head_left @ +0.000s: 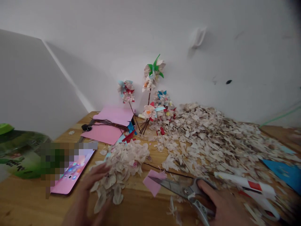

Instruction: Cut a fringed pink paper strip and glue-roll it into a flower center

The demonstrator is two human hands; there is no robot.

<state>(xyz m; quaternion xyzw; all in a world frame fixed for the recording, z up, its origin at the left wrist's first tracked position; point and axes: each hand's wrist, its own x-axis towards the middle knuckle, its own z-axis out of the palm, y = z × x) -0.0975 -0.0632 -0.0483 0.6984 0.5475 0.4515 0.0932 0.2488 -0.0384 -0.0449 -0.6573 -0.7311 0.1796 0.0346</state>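
Note:
My right hand is closed on the handles of a pair of grey metal scissors. Their blade tips reach over a small piece of pink paper with a fringed edge, lying on the table. My left hand is blurred, its fingers curved and apart, at the left side of a heap of dried whitish petals. Nothing shows in its grasp. Past the heap, a dark thin twig runs behind the pink paper. Dried-petal flowers on twig stems stand against the wall.
A large petal pile covers the table's right side. A white glue gun lies right of the scissors, with blue paper beyond. At left are a lit phone and green-lidded jar. Pink sheets hold bundled twigs.

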